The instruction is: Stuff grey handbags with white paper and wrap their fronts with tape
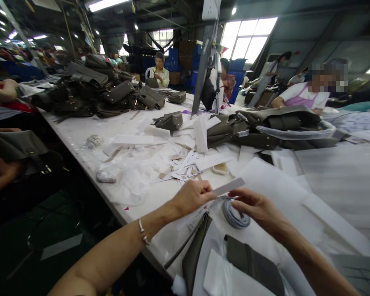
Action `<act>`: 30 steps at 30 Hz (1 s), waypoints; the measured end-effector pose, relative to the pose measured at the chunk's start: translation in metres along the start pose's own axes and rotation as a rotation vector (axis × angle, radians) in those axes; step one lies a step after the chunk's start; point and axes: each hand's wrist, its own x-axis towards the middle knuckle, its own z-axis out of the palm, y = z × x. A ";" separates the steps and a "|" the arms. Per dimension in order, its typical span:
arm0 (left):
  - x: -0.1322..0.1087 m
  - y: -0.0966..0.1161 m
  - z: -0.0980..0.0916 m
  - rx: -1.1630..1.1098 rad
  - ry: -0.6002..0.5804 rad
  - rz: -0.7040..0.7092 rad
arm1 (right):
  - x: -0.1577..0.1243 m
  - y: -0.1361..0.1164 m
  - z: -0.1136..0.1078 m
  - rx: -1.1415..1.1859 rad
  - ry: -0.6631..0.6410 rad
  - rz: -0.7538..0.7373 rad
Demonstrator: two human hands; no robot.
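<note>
My left hand (pixel 193 196) is closed, its fingers pinching one end of a pale strip of card (pixel 230 186) that points to the right. My right hand (pixel 253 204) has its thumb and fingers apart, reaching over a grey-blue coil (pixel 238 218) on the table. Whether its fingertips touch the coil or the strip, I cannot tell. Below the hands lies a dark olive bag (pixel 196 257) with a strap, partly wrapped in white sheet and clear plastic. A dark olive flap or pouch (pixel 254 263) shows beside it.
Paper scraps (pixel 185 166) and crumpled clear plastic (pixel 132 181) lie across the white table (pixel 77 130). A large heap of dark bags (pixel 111 88) sits at the back left, more bags (pixel 283 123) at the right. A metal post (pixel 202 70) rises mid-table. Several people work around it.
</note>
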 end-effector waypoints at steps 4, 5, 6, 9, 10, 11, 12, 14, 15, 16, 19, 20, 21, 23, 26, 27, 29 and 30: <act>0.024 0.009 0.049 -0.007 -0.118 0.028 | -0.015 -0.007 0.007 0.202 0.203 0.011; 0.028 0.009 0.055 -0.010 -0.134 0.061 | -0.018 -0.005 0.003 0.237 0.252 0.026; 0.030 0.008 0.059 -0.023 -0.160 0.098 | -0.022 -0.002 -0.002 0.286 0.289 0.046; 0.033 0.004 0.064 -0.167 -0.278 0.092 | -0.031 0.004 -0.017 0.511 0.324 0.134; 0.034 0.002 0.066 -0.245 -0.323 0.049 | -0.034 0.004 -0.020 0.584 0.306 0.168; 0.034 0.001 0.067 -0.325 -0.366 0.003 | -0.035 0.005 -0.020 0.643 0.282 0.200; 0.034 -0.001 0.069 -0.396 -0.401 -0.036 | -0.036 0.005 -0.020 0.684 0.259 0.225; 0.034 -0.003 0.072 -0.490 -0.448 -0.093 | -0.035 0.005 -0.016 0.719 0.233 0.236; 0.034 -0.004 0.074 -0.511 -0.452 -0.120 | -0.033 0.005 -0.013 0.711 0.233 0.222; 0.034 -0.005 0.075 -0.519 -0.442 -0.145 | -0.032 0.006 -0.011 0.680 0.240 0.199; 0.034 -0.007 0.075 -0.502 -0.359 -0.183 | -0.029 0.011 -0.003 0.488 0.297 0.107; 0.033 -0.007 0.075 -0.496 -0.335 -0.182 | -0.029 0.012 -0.001 0.429 0.322 0.076; 0.033 -0.007 0.074 -0.499 -0.317 -0.177 | -0.029 0.014 0.002 0.390 0.345 0.045; 0.031 -0.007 0.072 -0.552 -0.287 -0.177 | -0.031 0.015 0.010 0.372 0.388 -0.030; 0.027 -0.004 0.070 -0.674 -0.256 -0.196 | -0.034 0.013 0.025 0.397 0.427 -0.173; 0.026 -0.003 0.070 -0.698 -0.248 -0.203 | -0.034 0.011 0.030 0.407 0.435 -0.214; 0.025 -0.003 0.069 -0.716 -0.244 -0.209 | -0.035 0.004 0.039 0.432 0.436 -0.250; 0.025 -0.003 0.067 -0.682 -0.234 -0.208 | -0.036 0.000 0.041 0.458 0.440 -0.243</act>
